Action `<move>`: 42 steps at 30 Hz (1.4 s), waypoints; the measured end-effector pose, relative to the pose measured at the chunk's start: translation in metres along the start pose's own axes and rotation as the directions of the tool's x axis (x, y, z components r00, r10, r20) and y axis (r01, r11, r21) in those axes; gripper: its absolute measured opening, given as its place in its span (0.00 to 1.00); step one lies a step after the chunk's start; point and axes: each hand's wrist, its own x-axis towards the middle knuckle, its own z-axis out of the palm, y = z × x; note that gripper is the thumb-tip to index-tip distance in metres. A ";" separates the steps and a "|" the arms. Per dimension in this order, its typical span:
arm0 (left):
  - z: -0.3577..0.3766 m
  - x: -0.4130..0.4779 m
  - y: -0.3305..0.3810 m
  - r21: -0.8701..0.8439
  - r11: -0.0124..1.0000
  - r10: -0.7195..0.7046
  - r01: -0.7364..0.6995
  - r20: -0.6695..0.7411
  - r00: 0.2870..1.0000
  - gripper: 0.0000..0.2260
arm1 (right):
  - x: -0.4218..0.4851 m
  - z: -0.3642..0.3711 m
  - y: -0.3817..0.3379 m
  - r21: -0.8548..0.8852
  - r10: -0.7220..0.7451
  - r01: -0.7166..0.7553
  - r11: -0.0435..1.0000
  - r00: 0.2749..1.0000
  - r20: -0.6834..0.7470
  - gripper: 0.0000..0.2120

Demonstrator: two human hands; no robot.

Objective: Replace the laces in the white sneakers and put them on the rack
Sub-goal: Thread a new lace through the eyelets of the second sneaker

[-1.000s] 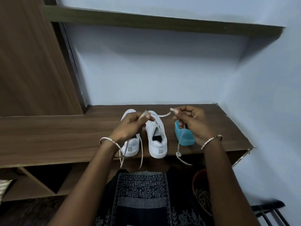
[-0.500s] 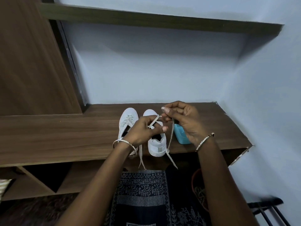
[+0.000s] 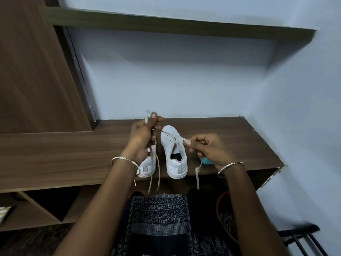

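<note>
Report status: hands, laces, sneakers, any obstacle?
Left hand pinches lace end, raised. Right hand pinches lace over right sneaker. Left sneaker beside it on shelf. Blue object behind right hand, partly hidden.

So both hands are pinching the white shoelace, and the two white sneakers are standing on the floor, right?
Not the floor. The head view shows the two white sneakers standing on the brown wooden shelf. The left hand and the right hand do both pinch the white shoelace.
</note>
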 end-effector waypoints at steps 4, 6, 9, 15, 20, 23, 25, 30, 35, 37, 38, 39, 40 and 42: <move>-0.038 0.018 -0.009 0.134 0.991 0.034 -0.008 -0.194 0.981 0.14 | -0.005 -0.033 0.019 -0.162 -0.006 -0.014 0.987 0.992 -0.122 0.11; -0.047 0.019 -0.011 0.130 0.992 0.033 -0.005 -0.218 0.975 0.15 | -0.005 -0.045 0.025 -0.217 -0.037 -0.002 0.976 0.983 -0.178 0.09; -0.057 0.021 -0.016 0.100 0.995 0.016 0.009 -0.250 0.968 0.14 | 0.000 -0.061 0.038 -0.288 -0.054 -0.015 0.958 0.972 -0.230 0.03; -0.071 0.030 -0.021 0.141 0.990 0.060 -0.020 -0.290 0.955 0.15 | 0.007 -0.082 0.073 -0.683 -0.084 -0.222 0.696 0.919 -0.385 0.08; -0.079 0.031 -0.020 0.155 0.988 0.073 -0.023 -0.326 0.943 0.15 | 0.001 -0.080 0.078 -0.502 -0.100 -0.263 0.824 0.805 -0.585 0.09; -0.078 0.029 -0.023 0.183 0.983 0.067 -0.011 -0.306 0.950 0.16 | 0.004 -0.079 0.078 -0.207 0.067 -0.271 0.940 0.743 -0.666 0.09; -0.077 0.027 -0.026 0.207 0.978 0.057 0.009 -0.310 0.949 0.16 | 0.006 -0.078 0.077 0.004 0.166 -0.229 0.973 0.694 -0.700 0.08; -0.065 0.016 -0.038 0.380 0.919 -0.049 0.104 -0.153 0.987 0.17 | 0.014 -0.075 0.071 0.340 0.397 -0.225 0.913 0.677 -0.620 0.10; -0.043 0.014 -0.059 0.692 0.720 -0.142 0.053 0.072 0.987 0.15 | 0.014 -0.057 0.044 0.487 0.433 -0.275 0.829 0.866 -0.248 0.14; -0.033 0.013 -0.063 0.861 0.509 -0.187 -0.018 0.131 0.974 0.14 | 0.013 -0.047 0.031 0.474 0.380 -0.254 0.843 0.905 -0.192 0.13; -0.027 0.010 -0.064 0.935 0.349 -0.192 -0.058 0.132 0.973 0.15 | 0.012 -0.042 0.024 0.429 0.339 -0.237 0.871 0.924 -0.178 0.13; -0.019 0.006 -0.064 0.978 0.188 -0.159 -0.094 0.124 0.980 0.15 | 0.012 -0.037 0.020 0.371 0.291 -0.215 0.903 0.943 -0.162 0.13; -0.011 0.002 -0.062 0.989 0.084 -0.091 -0.121 0.129 0.987 0.14 | 0.011 -0.033 0.016 0.310 0.246 -0.196 0.930 0.961 -0.128 0.13; 0.004 -0.003 -0.060 0.970 0.135 0.064 -0.203 0.196 0.978 0.14 | 0.006 -0.025 0.008 0.231 0.181 -0.173 0.957 0.983 -0.012 0.13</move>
